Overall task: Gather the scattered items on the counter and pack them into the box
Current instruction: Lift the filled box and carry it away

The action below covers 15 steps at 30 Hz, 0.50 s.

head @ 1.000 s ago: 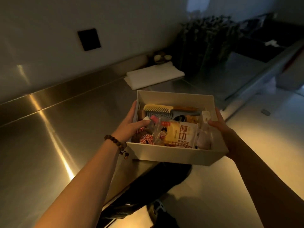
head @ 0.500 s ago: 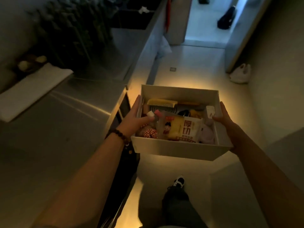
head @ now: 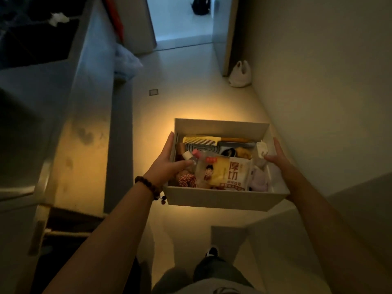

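The view has swung away from the tabletop [head: 70,145]: a second ago the box [head: 224,197] was held over the steel surface, and now it is carried over the floor of a narrow passage, with the tabletop off to the left and a doorway ahead. That suggests the gathering is done and the packed box is being taken elsewhere.

The left hand [head: 167,164] grips the box's left wall, fingers straight along the outside and thumb hooked over the rim onto the contents. The right hand [head: 277,158] holds the right wall the same way, thumb inside, fingers outside. The box hangs between them, touching nothing else, roughly level.

Inside, the box looks full. A yellow comb [head: 201,140] lies along the far wall, with a striped item just in front of it. A yellow snack packet [head: 229,174] with printed characters sits on top in the middle. A small pink-capped bottle [head: 196,154] rests near the left thumb, red checked cloth [head: 186,180] fills the near left corner, and something pale and soft [head: 259,181] lies at the right.
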{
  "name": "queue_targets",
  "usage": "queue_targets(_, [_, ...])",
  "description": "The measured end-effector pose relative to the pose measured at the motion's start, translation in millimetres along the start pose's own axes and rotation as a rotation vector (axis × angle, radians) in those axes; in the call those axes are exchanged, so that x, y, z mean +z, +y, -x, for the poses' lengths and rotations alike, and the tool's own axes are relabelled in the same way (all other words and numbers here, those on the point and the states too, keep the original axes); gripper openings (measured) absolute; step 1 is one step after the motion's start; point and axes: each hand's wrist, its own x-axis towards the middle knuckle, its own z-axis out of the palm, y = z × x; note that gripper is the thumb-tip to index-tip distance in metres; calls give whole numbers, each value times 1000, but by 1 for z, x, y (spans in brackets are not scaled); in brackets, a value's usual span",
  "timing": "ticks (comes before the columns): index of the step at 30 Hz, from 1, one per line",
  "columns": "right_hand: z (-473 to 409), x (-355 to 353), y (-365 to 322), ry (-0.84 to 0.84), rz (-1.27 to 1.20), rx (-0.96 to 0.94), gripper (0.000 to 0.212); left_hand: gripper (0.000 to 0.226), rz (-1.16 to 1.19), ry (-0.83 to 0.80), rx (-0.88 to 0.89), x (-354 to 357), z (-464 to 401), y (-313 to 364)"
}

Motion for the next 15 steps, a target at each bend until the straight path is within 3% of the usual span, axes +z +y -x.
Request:
queue_targets(7, [-72, -41, -33, 175, -34, 48, 83, 93, -62, -96, -43, 18, -130, 38])
queue_targets(12, [-134, -52, -54, 291, -78, 25, 53, 93, -139, -214, -56, 15, -242, 61])
queue_targets(15, [-181, -57, -66, 395, -122, -2, 51, 94, -211, -305, -33, 9, -318, 78])
